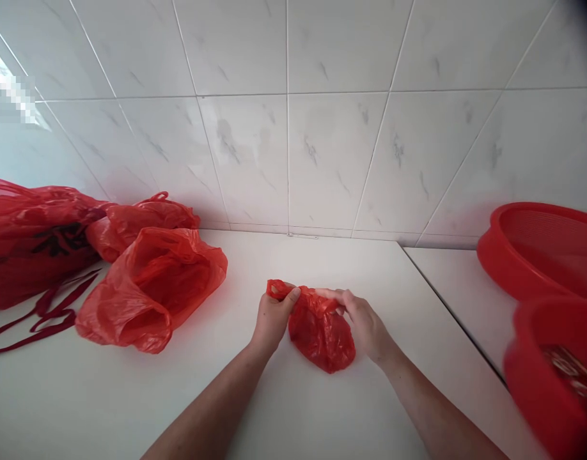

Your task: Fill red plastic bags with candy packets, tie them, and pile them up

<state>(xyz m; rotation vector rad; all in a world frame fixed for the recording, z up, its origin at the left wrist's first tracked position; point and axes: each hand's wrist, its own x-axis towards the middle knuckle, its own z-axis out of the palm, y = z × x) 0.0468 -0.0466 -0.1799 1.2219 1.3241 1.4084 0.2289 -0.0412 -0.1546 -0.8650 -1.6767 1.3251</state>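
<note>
Between my hands is a small red plastic bag [322,338], its gathered top held above the white tabletop and its fuller part hanging toward me. My left hand [273,313] pinches the top at its left end, thumb over the plastic. My right hand [367,319] grips the right side of the same gathered edge, with the index finger stretched along it. What is inside the bag, if anything, cannot be made out. To the left lies a larger orange-red plastic bag [197,268], its mouth open, apart from both hands.
A big red bag with dark markings [29,268] and another crumpled red bag [125,227] rest at the left, with dark red straps [58,313]. Two red plastic baskets [502,255] stand at the right, past a table seam. A tiled wall [336,140] bounds the back.
</note>
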